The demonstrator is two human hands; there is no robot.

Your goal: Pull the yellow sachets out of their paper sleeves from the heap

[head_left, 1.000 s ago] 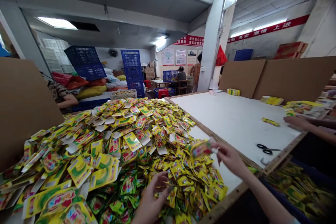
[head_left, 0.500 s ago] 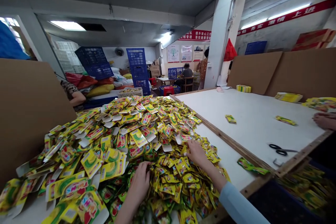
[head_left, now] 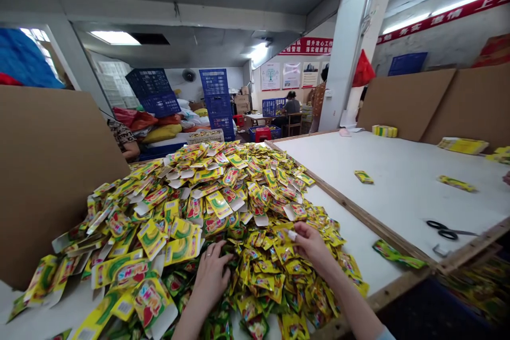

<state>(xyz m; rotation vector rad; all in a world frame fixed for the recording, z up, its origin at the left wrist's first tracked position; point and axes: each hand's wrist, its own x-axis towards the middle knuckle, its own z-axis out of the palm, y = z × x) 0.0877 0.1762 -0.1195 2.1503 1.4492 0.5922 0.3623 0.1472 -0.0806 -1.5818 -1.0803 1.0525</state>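
My left hand (head_left: 211,275), with a ring on one finger, lies on the pile with its fingers bent and apart. Its fingertips touch dark green sachets (head_left: 176,282). To its right, my right hand (head_left: 314,248) has thumb and fingers pinched together over a heap of small yellow sachets (head_left: 265,265). A yellow sachet (head_left: 283,232) seems to be at its fingertips, partly hidden. Something white covers one fingertip. Yellow printed cartons (head_left: 184,248), several with white flaps up, are heaped beyond and left of my hands.
A wooden strip (head_left: 350,206) divides my table from a white tabletop (head_left: 402,170) holding scissors (head_left: 448,229) and small yellow packs. A green packet (head_left: 398,254) lies by the strip. Cardboard panels (head_left: 56,170) stand at the left. Blue crates (head_left: 215,98) and people are behind.
The view has turned slightly left, so the scene sits further right. My right hand has come up a little from the sachets with its fingers pinched. My left hand's fingers have spread over the green sachets.
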